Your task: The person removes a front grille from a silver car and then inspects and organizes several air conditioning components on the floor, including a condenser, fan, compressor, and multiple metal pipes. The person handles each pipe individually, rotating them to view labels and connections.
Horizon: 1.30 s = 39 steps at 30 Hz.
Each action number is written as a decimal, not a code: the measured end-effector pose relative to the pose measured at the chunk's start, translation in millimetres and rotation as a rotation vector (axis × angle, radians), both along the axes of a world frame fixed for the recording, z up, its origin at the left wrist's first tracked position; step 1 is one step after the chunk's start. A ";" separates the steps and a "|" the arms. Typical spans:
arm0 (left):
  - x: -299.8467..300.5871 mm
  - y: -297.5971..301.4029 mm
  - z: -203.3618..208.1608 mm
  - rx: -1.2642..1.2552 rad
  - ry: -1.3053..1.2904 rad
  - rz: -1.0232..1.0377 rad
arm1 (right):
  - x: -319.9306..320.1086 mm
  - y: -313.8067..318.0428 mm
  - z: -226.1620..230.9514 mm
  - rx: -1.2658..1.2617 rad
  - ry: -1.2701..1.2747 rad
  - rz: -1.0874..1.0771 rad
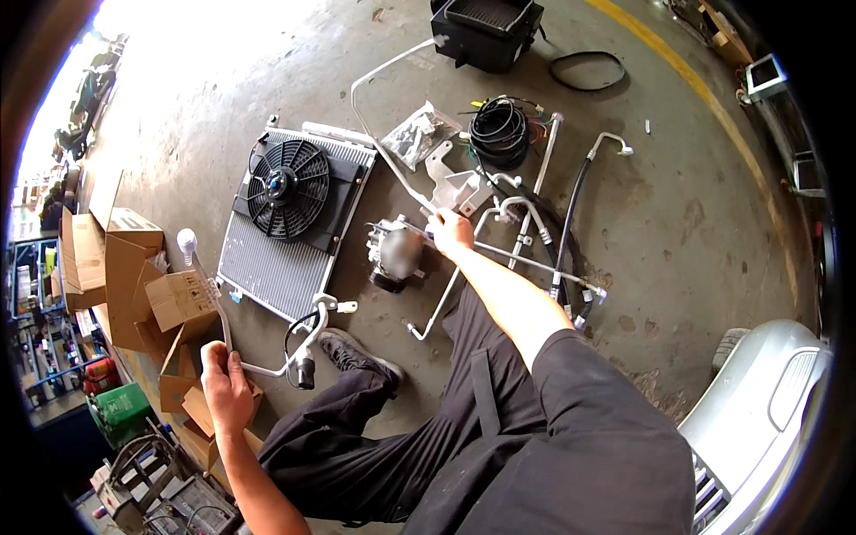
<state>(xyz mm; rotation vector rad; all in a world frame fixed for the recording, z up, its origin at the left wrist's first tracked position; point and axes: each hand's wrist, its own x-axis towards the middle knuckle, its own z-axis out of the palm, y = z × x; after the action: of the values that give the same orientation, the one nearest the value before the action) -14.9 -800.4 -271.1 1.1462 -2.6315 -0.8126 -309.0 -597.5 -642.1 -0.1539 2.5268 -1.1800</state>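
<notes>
My left hand (226,385) is closed round a bent metal pipe (221,316) at the lower left. This pipe has a pale capped end at the top; its other end, with a fitting and a black cylindrical part (305,373), reaches the lower corner of the radiator-like condenser (267,260). A black fan (283,189) is mounted on the condenser. My right hand (452,234) is closed on a long thin metal pipe (383,153), which bends up toward a black box-shaped unit (486,40). Just left of that hand lies a compressor (396,254), its round front blurred.
Cardboard boxes (129,267) stand at the left. Right of my right hand lie metal pipes and black hoses (575,214). A coiled wiring harness (499,132), a bag of small parts (417,135) and a belt (588,71) lie farther off. A silver car (758,401) is at the lower right.
</notes>
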 end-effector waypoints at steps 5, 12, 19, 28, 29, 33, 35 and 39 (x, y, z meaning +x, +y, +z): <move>-16.7 5.9 -4.6 -0.018 0.085 -0.086 | -14.6 2.9 29.5 -0.154 0.122 -0.089; -41.8 19.3 -3.4 0.193 0.105 -0.130 | 49.8 61.6 125.1 -0.523 -0.005 -0.154; -87.9 58.2 -1.7 0.230 0.062 -0.386 | 68.2 250.9 120.6 -0.457 0.097 -0.408; -223.7 135.0 -28.2 0.109 0.116 -0.862 | 106.0 349.0 98.5 -0.056 0.002 -0.664; -243.0 147.9 -44.7 0.123 0.130 -0.894 | 110.2 356.7 86.5 -0.005 0.011 -0.675; -303.4 191.8 -116.1 0.091 0.032 -1.003 | 127.4 365.9 34.4 -0.099 0.042 -0.695; -321.8 207.5 -163.1 0.010 -0.043 -1.060 | 136.7 361.6 28.3 -0.046 0.030 -0.633; -338.9 249.6 -233.5 0.014 -0.140 -1.069 | 148.6 378.7 27.1 -0.241 -0.102 -0.604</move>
<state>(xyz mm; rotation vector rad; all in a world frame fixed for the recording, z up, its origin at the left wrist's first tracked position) -353.9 -550.7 -504.6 -0.3446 -3.2738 -0.8718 -160.4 -218.7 -615.0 0.6383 2.3979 -1.6562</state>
